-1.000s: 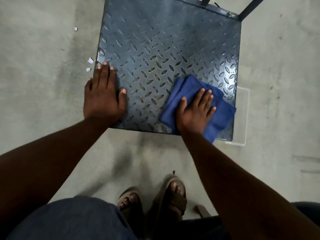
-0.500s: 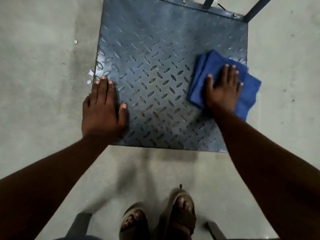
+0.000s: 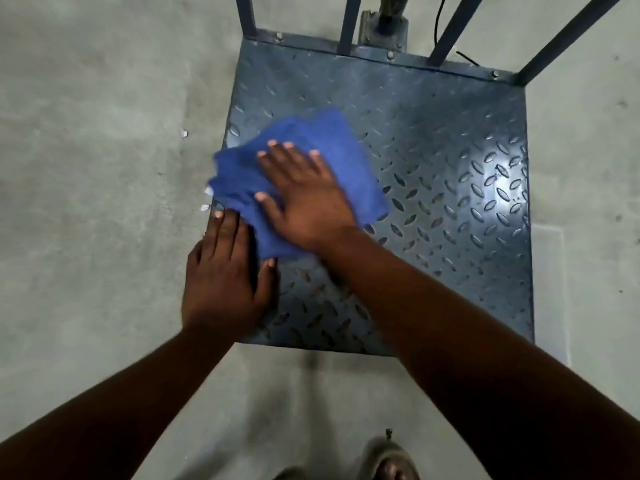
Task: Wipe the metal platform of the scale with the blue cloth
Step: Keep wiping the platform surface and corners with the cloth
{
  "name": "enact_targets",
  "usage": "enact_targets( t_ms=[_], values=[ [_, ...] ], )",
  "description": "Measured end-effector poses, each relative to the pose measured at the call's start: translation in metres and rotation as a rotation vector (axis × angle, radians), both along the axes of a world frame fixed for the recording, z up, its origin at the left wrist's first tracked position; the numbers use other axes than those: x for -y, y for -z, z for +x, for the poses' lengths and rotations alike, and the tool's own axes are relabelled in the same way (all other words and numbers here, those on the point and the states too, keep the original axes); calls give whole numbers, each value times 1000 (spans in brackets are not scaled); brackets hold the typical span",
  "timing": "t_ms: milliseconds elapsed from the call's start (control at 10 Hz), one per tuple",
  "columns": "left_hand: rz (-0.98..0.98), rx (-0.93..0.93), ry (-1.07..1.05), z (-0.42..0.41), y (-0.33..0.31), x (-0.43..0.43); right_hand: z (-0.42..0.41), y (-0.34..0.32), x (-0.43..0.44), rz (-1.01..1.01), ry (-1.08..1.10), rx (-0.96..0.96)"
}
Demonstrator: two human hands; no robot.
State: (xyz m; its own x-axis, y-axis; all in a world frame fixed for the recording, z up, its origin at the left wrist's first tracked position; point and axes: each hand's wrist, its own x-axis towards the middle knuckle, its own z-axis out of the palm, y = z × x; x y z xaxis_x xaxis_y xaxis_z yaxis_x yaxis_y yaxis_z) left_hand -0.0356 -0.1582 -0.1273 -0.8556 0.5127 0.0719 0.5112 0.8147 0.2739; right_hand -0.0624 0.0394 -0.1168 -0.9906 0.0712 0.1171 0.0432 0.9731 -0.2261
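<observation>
The scale's dark metal platform (image 3: 450, 168) with raised tread lies on the floor, seen from above. A folded blue cloth (image 3: 346, 157) sits on its left part, its left corner hanging just over the platform's left edge. My right hand (image 3: 304, 195) presses flat on the cloth, fingers spread and pointing up-left. My left hand (image 3: 225, 278) rests flat on the platform's near left edge, holding nothing, and its fingertips touch the cloth's lower corner.
Grey concrete floor (image 3: 86, 202) surrounds the platform. Dark metal rail bars (image 3: 346, 22) and the scale's column (image 3: 391, 15) rise from the far edge. Small white scraps (image 3: 183, 133) lie on the floor to the left. A sandalled foot (image 3: 391, 462) stands near the bottom edge.
My right hand has swept the cloth from the platform's right side across to its left edge. The left hand has stayed at the near left edge. The view has tilted up, showing the rails.
</observation>
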Motion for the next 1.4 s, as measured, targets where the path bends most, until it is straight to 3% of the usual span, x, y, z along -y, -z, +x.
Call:
enact_targets(
  t_ms=[200, 300, 500, 600, 700, 800, 900, 1000, 1100, 1200, 1300, 1400],
  values=[
    [-60, 52, -22, 2, -5, -3, 35, -5, -174, 37, 734, 96],
    [-81, 68, -22, 3, -7, -3, 21, -12, -170, -49, 935, 115],
    [-87, 66, -13, 1, -4, -1, 49, 1, -28, 82, -109, 133],
    [-93, 94, -15, 1, -5, -1, 73, -2, -69, 101, 150, 171],
    [-109, 109, -22, 1, -6, -2, 36, -23, -127, -5, 819, 227],
    [-110, 121, -14, 1, -6, -2, -37, -39, -113, -562, -261, 495],
    [-100, 121, -18, 0, -6, -2, -46, -22, -23, -26, -404, 260],
    [-92, 127, -29, 1, -8, -3, -72, 1, -19, -38, -205, 65],
    [-106, 138, -26, 0, -8, -2, -121, -11, -41, -26, 369, -13],
    [-120, 164, -27, 0, -9, -2, -111, 2, 8, -12, 72, 23],
    [-133, 159, -28, -1, -8, -2, -104, 3, 25, 63, -613, 98],
    [-130, 169, -25, 0, -7, 0, -138, -7, -19, 51, -416, 115]
  ],
)
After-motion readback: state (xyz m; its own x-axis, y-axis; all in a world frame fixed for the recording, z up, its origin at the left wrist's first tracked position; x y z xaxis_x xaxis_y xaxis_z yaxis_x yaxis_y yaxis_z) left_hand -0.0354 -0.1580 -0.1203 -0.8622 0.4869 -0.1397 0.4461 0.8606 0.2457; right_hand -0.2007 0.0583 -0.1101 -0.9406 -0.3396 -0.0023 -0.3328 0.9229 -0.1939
